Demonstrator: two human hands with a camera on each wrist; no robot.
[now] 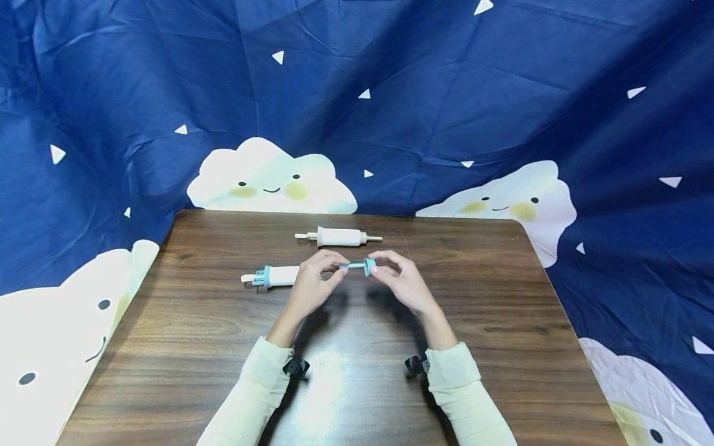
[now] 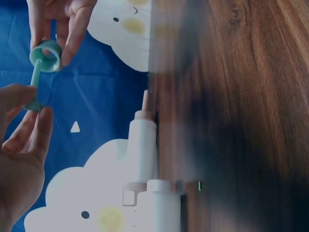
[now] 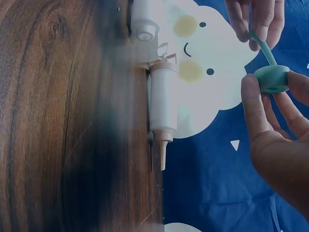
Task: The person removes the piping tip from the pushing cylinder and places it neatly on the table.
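Observation:
My left hand (image 1: 312, 286) pinches the end of a thin teal stem (image 1: 354, 266); that end flares into a small disc in the left wrist view. My right hand (image 1: 409, 286) holds a round teal cap (image 3: 272, 81) between thumb and fingers. The stem's other end meets the cap, whose hollow side faces my left hand (image 2: 21, 145). Whether stem and cap are one piece or two, I cannot tell. Both are held above the table. Behind my left hand lies a white toy syringe with teal fittings (image 1: 282, 275), its right end hidden by the hand.
A second white toy syringe (image 1: 340, 237), with pale pinkish fittings, lies farther back, its thin tip pointing right. The brown wooden table (image 1: 491, 297) ends at a blue cloth (image 1: 413, 124) with white clouds. A small black device (image 1: 296, 367) sits on each wrist.

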